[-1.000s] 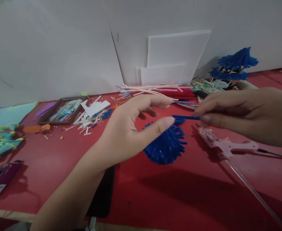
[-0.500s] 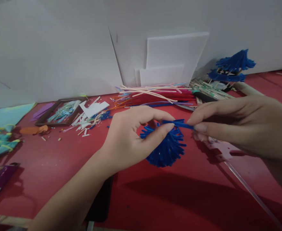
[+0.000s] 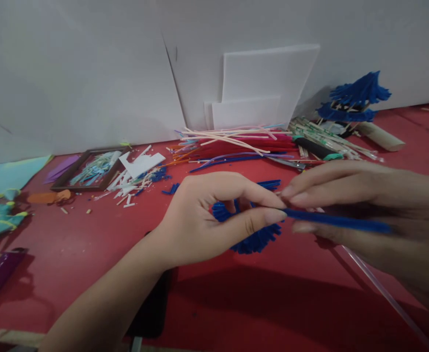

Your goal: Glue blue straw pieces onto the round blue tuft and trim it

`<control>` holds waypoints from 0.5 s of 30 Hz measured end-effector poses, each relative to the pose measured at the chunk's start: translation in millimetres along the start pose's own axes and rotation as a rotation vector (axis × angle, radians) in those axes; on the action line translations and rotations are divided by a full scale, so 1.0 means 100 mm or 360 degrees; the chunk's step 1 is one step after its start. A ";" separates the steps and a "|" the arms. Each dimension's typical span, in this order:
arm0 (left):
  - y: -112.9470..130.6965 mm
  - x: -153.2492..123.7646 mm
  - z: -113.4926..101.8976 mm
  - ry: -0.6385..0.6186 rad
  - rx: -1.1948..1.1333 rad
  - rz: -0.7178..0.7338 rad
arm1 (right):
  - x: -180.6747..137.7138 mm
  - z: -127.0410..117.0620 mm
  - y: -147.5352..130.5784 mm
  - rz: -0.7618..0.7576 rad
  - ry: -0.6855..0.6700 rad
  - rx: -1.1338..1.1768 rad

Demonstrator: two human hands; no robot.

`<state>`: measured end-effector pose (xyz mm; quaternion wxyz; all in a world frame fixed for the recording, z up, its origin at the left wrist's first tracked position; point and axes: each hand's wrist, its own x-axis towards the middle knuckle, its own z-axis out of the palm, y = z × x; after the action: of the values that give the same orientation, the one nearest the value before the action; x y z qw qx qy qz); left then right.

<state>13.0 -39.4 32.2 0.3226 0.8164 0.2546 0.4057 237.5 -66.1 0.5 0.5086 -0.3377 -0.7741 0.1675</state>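
The left hand [image 3: 203,220] pinches the blue strip [image 3: 339,221] near one end — above the red tabletop [image 3: 273,313], by a fringed blue piece [image 3: 254,243]; the right hand [image 3: 368,195], blurred, seems parted around it — grip unclear.

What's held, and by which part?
A blue strip, pinched at its left end by the left hand; whether the blurred right hand grips it can't be told.

The head-worn camera looks from above the near edge of the counter [image 3: 71,244], directed forward and down across it, with both hands [image 3: 196,225] [image 3: 375,190] at close range over the counter, whose far edge rises obliquely rightward, and the pale wall [image 3: 90,73] behind the counter closing the upper field.
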 end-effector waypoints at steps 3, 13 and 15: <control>0.00 0.01 0.00 -0.0080 -0.0018 0.0076 | 0.01 -0.05 0.00 -0.0177 -0.0139 -0.0104; -0.02 0.04 -0.13 -0.0292 0.0198 0.0299 | 0.16 -0.15 -0.06 -0.0546 -0.0439 -0.0156; -0.01 0.05 -0.17 -0.0332 0.0246 0.0329 | 0.18 -0.16 -0.05 -0.0584 -0.0511 -0.0171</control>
<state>1.5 -30.1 42.1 0.2400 0.8984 0.1648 0.3289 245.8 -58.7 22.3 0.3824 -0.1872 -0.9011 0.0825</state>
